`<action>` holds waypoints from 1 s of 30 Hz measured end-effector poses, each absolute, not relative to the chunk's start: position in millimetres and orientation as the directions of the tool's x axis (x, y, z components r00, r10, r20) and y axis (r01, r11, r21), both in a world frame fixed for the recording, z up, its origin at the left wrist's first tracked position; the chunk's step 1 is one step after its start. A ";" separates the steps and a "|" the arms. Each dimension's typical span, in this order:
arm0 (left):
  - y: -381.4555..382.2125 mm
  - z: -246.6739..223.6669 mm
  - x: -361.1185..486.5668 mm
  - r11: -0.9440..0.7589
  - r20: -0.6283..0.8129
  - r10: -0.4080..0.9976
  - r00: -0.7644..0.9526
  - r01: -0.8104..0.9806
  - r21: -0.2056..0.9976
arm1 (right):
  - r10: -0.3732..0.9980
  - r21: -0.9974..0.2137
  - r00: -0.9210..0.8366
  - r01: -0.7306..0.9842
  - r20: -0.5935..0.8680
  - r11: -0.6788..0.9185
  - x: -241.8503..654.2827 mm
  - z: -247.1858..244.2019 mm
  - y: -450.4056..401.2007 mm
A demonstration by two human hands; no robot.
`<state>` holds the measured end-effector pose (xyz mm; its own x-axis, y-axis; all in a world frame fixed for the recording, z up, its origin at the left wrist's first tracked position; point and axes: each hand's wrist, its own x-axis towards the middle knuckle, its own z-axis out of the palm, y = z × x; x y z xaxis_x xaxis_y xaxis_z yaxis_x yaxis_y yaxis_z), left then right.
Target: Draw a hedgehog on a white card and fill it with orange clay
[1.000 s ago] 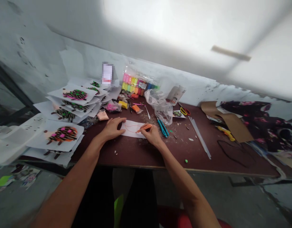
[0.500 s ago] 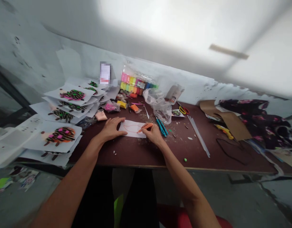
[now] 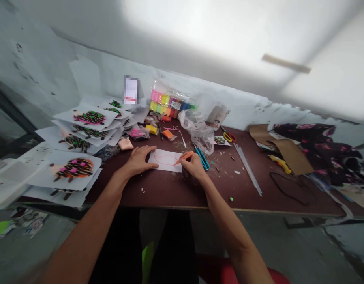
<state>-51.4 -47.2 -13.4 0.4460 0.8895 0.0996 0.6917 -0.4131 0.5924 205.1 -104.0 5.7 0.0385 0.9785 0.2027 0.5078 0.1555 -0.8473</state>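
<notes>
A small white sheet of paper (image 3: 162, 167) lies on the dark red table, bearing an orange curved outline. My left hand (image 3: 138, 161) rests at its left edge, thumb and fingers spread apart on the paper and table. At the sheet's right side my right hand (image 3: 195, 166) grips an orange marker (image 3: 186, 156), its tip down at the drawn line. Just beyond that hand are teal-handled scissors (image 3: 203, 159). A peach lump of clay in wrapping (image 3: 125, 144) lies near my left fingers.
Sheets with clay hedgehog pictures (image 3: 74, 169) are stacked at the left. Packs of coloured clay (image 3: 170, 104) lean on the wall behind a crumpled plastic bag (image 3: 199, 132). Rightward lie glue sticks (image 3: 248, 169), a yellow glue gun (image 3: 279, 163) and brown card (image 3: 294, 156).
My right hand and the marker have shifted slightly right, uncovering more of the paper's right edge. My left hand stays in place.
</notes>
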 end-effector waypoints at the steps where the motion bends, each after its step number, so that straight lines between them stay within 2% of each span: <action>1: -46.9 -13.5 -51.4 -0.415 0.098 0.888 0.448 0.692 0.592 | 0.980 -0.848 0.042 0.508 0.197 0.149 205.9 5.9 -103.9; 9: -47.6 -14.3 -51.8 -0.423 0.108 0.887 0.448 0.697 0.579 | 0.983 -0.860 0.059 0.495 0.174 0.123 204.8 9.3 -102.7; 13: -53.1 -8.8 -49.3 -0.495 0.208 0.862 0.463 0.677 0.544 | 0.983 -0.844 0.061 0.524 0.175 0.118 203.9 9.1 -103.5; 17: -55.4 -2.3 -38.5 -0.617 0.286 0.776 0.562 0.580 0.532 | 0.983 -0.822 0.059 0.559 0.174 0.112 202.8 10.2 -104.6; 24: -50.2 2.8 -10.8 -0.683 0.180 0.687 0.704 0.542 0.490 | 0.983 -0.818 0.041 0.561 0.180 0.127 199.6 12.3 -107.2; 30: -50.4 -4.1 -6.4 -0.645 0.126 0.710 0.693 0.568 0.511 | 0.979 -0.780 0.012 0.607 0.204 0.156 198.5 15.7 -108.4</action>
<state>-6.4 -50.4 -4.1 0.6928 0.7101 0.1256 0.5684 -0.6449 0.5109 198.5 -108.4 15.7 0.0116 0.9788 0.2044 0.6065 0.1557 -0.7797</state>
